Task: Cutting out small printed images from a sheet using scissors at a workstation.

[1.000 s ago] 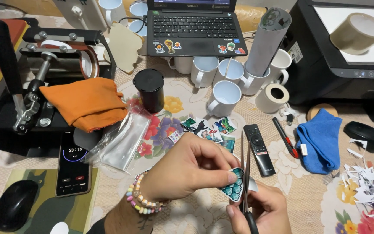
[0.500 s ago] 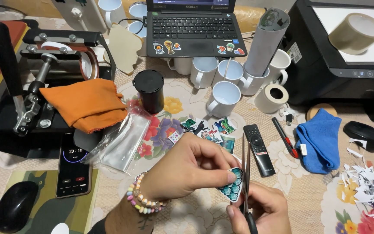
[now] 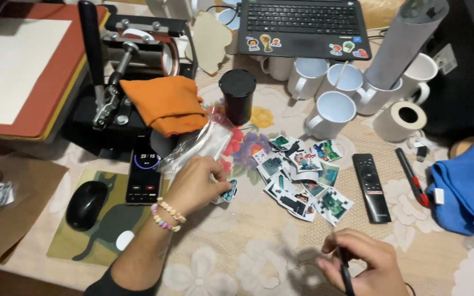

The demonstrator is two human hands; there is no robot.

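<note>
A desk (image 3: pixel 237 246) covered with a pale floral cloth is crowded with craft gear: a black mug press (image 3: pixel 122 71) with an orange cloth (image 3: pixel 163 104) draped over it stands at the upper left, a laptop (image 3: pixel 303 24) sits at the top, and a cluster of white mugs (image 3: pixel 330 93) is gathered just below it beside a black cylindrical cup (image 3: pixel 237 96). A phone (image 3: pixel 142 178) and a black mouse (image 3: pixel 86 204) lie on a camouflage mat at the left, while a remote control (image 3: pixel 371 187), a red-tipped pen (image 3: pixel 411 176) and a blue cloth (image 3: pixel 464 189) are spread to the right. The left hand (image 3: pixel 196 186) is closed in a pinch on a small teal cut-out sticker (image 3: pixel 227 193), held low over the desk just beside a clear plastic bag (image 3: pixel 198 145) and near the heap of cut stickers (image 3: pixel 300 178). The right hand (image 3: pixel 360 263) is curled shut around a thin dark tool (image 3: pixel 345 274), which may be scissors, though this cannot be told for certain. The step in hand is judged to be the laying aside of a trimmed piece. For the next move, a gentle release onto the heap or the bag would be called for, with the tool kept well clear.
</note>
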